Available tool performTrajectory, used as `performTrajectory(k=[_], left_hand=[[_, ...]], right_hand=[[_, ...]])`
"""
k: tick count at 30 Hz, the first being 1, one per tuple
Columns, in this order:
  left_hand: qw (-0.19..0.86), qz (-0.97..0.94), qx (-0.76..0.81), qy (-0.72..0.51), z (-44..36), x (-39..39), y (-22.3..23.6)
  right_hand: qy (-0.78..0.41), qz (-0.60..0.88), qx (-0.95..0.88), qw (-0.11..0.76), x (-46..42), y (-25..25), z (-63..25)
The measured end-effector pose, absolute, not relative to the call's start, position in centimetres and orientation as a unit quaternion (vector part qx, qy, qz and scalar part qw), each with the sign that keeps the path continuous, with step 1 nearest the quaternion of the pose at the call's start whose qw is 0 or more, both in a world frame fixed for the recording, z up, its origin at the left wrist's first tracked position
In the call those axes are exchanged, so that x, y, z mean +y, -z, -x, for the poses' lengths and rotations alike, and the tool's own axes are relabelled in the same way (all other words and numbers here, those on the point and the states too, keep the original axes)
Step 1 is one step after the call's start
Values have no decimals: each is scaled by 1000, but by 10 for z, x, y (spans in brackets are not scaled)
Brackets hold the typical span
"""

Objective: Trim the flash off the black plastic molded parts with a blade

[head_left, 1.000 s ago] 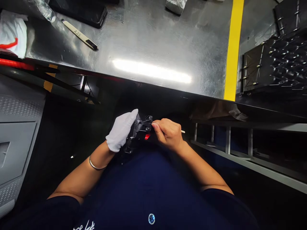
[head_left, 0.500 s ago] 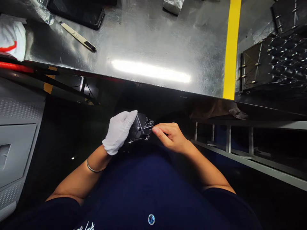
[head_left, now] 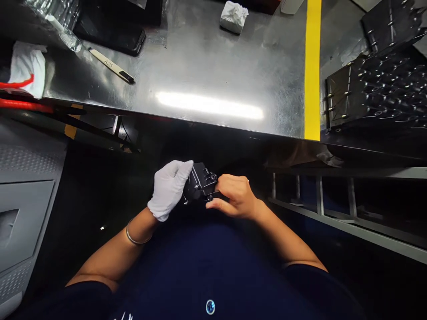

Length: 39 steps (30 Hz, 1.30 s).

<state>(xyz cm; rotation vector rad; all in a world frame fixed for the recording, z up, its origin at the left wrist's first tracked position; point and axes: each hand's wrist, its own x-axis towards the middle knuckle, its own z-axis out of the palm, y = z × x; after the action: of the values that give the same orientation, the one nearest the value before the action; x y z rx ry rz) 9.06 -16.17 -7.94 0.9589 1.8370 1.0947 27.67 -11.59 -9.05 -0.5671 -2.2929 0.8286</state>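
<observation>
White-gloved left hand (head_left: pixel 170 189) holds a black molded part (head_left: pixel 199 178) in front of the metal desk (head_left: pixel 200 62). Bare right hand (head_left: pixel 235 195) at the part's right side: fingers curled, thumb extended, exact contact unclear. On desk: tool marked A35 (head_left: pixel 111 66); yellow strip (head_left: pixel 312 66); right of strip, black parts (head_left: pixel 393 89) with small metallic fittings.

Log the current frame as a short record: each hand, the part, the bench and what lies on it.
Left hand: white-gloved, gripping the black part
Right hand: bare, at the part's right side; anything in its grasp is mostly hidden
Part position: off the bench, by its near edge
Bench: shiny metal, yellow stripe
Left of stripe: slim tool marked A35, white wrapped block
Right of stripe: dark studded pieces
</observation>
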Motion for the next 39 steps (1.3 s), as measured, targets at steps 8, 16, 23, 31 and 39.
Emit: performTrajectory(k=[8, 16, 23, 31, 39], left_hand=[[477, -388, 660, -432, -83, -66, 55], [317, -522, 646, -458, -86, 11, 39], [165, -635, 636, -407, -101, 30, 71], [114, -643, 656, -377, -91, 58, 79], [3, -774, 590, -230, -107, 118, 40]], right_hand=[[-524, 363, -610, 470, -77, 96, -243], [-566, 374, -505, 533, 3, 116, -195], [-423, 483, -559, 525, 10, 129, -249], [-113, 752, -473, 445, 42, 51, -421], [-79, 824, -483, 284, 59, 50, -432]])
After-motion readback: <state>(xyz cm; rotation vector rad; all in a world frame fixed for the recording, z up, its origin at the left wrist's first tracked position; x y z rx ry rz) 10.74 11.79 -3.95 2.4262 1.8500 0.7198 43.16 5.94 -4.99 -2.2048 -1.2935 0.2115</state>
